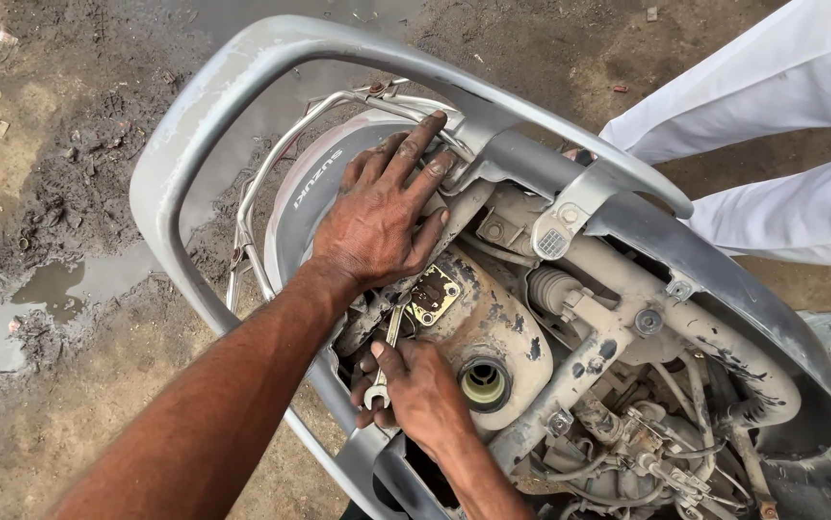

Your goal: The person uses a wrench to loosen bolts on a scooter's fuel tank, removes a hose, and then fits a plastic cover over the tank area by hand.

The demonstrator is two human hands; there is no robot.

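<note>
Puddle (69,284) sitting in the mud far left. Grey grab rail (180,125) arcing over the stripped scooter rear. Left hand (377,217) lying flat, fingers spread, pressing on the bodywork beside the rail bracket. Right hand (415,390) gripping a small spanner (387,361), working just left of the open filler hole (484,383) on the dirty tank. White trousers (781,125) standing far right.
</note>
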